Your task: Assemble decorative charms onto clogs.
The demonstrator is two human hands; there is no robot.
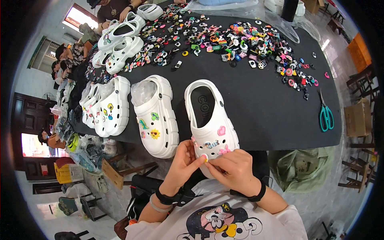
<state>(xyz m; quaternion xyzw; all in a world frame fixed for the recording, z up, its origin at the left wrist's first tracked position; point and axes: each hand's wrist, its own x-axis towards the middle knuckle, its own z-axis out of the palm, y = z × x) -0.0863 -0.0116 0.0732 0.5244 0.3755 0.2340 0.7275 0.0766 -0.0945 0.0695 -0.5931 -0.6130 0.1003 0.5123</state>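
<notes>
A white clog point(216, 120) with a black insole lies toe toward me at the table's near edge. Pink charms and a silvery-blue one decorate its upper. My left hand point(182, 164) is closed at the toe's left side, its thumb against a small yellow-and-white shoe charm point(205, 158). From the right, my right hand point(233, 166) pinches at the same charm, its fingertips over the toe; they partly hide the charm and the holes there. Left of my hands stands another white clog point(164, 136), with sun, dinosaur and green charms and clear plastic inside.
Loose charms point(248, 40) lie heaped across the black table point(256, 112). Teal-handled scissors point(326, 116) rest at the right edge. More white clogs point(114, 114) stand left. A green sack point(298, 168) sits below the near right edge. A person point(112, 12) works at the far left.
</notes>
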